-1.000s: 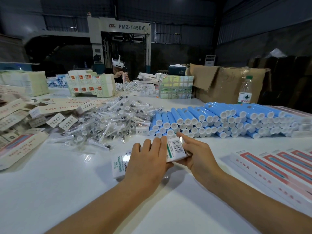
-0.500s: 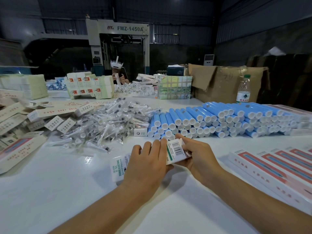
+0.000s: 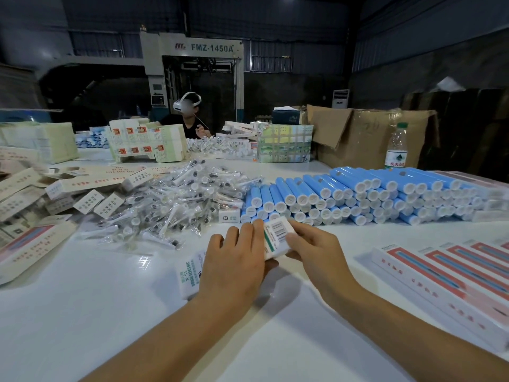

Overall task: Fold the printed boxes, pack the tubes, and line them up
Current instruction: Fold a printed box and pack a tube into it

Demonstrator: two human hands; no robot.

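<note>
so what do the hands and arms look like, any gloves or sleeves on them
Both arms are bare to the bottom edge of the view, with no sleeves showing. The left hand and right hand wear no gloves, and no rings, watch or wristband can be seen.
</note>
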